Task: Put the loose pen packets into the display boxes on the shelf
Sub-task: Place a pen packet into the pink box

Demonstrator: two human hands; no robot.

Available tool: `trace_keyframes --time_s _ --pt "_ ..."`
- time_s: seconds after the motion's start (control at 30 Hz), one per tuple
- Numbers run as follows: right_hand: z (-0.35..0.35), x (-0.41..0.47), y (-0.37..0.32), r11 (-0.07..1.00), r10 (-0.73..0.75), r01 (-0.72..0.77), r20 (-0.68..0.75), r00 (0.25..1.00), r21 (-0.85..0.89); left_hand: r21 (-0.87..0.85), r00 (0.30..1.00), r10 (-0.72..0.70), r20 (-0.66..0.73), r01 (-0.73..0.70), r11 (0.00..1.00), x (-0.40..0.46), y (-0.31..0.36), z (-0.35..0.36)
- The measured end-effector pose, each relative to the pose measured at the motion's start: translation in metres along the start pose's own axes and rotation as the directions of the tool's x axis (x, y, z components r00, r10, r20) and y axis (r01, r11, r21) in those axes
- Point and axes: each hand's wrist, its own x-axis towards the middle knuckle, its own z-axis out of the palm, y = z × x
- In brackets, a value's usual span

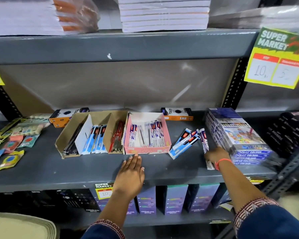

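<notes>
A pink display box [148,150] in the middle of the grey shelf [76,169] holds several white-and-purple pen packets. To its left stands a brown cardboard display box [67,133] with dividers, holding dark pens, blue-white packets and red packets. Loose pen packets [184,141] lie fanned out on the shelf right of the pink box. My left hand [130,171] rests flat on the shelf, fingers apart, fingertips touching the pink box's front. My right hand [216,155] is closed around a purple-white pen packet [204,139] at the right end of the loose pile.
A stack of colour-pencil boxes [238,135] stands just right of my right hand. Two orange-black boxes [177,113] sit at the back. Small eraser packets [10,144] lie at the left. A yellow price tag [276,57] hangs upper right. Paper reams fill the shelf above.
</notes>
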Motion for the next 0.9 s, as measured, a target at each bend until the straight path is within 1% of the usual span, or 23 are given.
trace_keyframes --time_s 0.1,0.2,0.27,0.33,0.37,0.5,0.63,0.77,0.9 --pt "-0.006 0.000 0.003 0.995 -0.002 0.003 -0.002 1.000 0.097 0.007 1.000 0.003 -0.006 -0.003 1.000 0.001 -0.001 0.001" --pt "-0.012 -0.007 -0.003 0.957 -0.089 0.089 -0.013 0.996 0.276 0.013 1.000 0.012 -0.009 -0.012 1.000 0.001 -0.002 0.003" --pt "-0.013 -0.021 -0.013 0.882 -0.151 0.132 0.006 0.989 0.453 0.017 1.000 0.011 -0.011 -0.011 1.000 0.001 -0.003 0.004" --pt "-0.011 -0.038 -0.026 0.753 -0.209 0.119 0.063 0.976 0.647 0.020 1.000 0.009 -0.012 -0.009 1.000 0.001 -0.004 0.004" --pt "-0.009 -0.046 -0.033 0.709 -0.246 0.115 0.091 0.965 0.696 0.020 1.000 0.011 -0.013 -0.010 1.000 0.001 -0.004 0.004" --pt "0.008 -0.074 -0.058 0.689 -0.359 0.107 0.210 0.909 0.717 0.012 1.000 0.004 0.000 -0.004 1.000 0.001 -0.002 0.002" --pt "0.036 -0.092 -0.074 0.661 -0.404 0.051 0.298 0.865 0.749 -0.008 1.000 0.004 -0.011 -0.004 1.000 0.000 0.000 -0.002" --pt "0.058 -0.104 -0.080 0.639 -0.433 0.014 0.344 0.833 0.769 -0.030 0.999 0.019 -0.040 -0.020 0.999 -0.001 0.001 -0.006" --pt "0.071 -0.110 -0.083 0.641 -0.436 0.018 0.345 0.831 0.767 -0.041 0.998 0.030 -0.049 -0.032 0.999 -0.002 0.000 -0.005"
